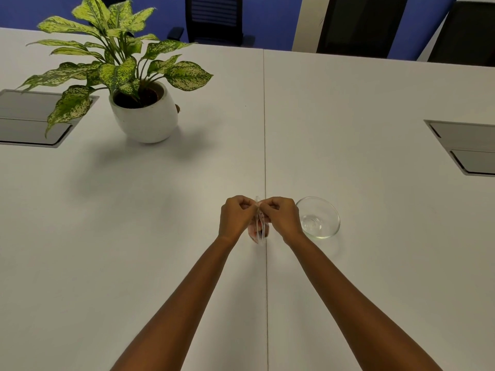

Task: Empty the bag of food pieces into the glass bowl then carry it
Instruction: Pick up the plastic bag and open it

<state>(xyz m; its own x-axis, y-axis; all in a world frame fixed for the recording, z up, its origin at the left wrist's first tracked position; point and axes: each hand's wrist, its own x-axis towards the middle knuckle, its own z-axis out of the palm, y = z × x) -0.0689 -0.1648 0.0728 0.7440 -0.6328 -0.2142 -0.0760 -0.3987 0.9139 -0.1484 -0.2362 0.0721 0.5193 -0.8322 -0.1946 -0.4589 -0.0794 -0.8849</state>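
A small clear plastic bag (258, 230) with pinkish food pieces inside hangs between my hands, just above the white table (160, 210). My left hand (235, 216) pinches the bag's top edge from the left. From the right, my right hand (284, 216) pinches the same edge, its fingers closed on the plastic. Both hands hide most of the bag. An empty glass bowl (320, 219) stands upright on the table right beside my right hand.
A potted plant (142, 108) in a white pot stands at the back left. Grey cable hatches are set into the table at far left (32, 119) and far right (466, 148). Dark office chairs (214, 20) line the far edge.
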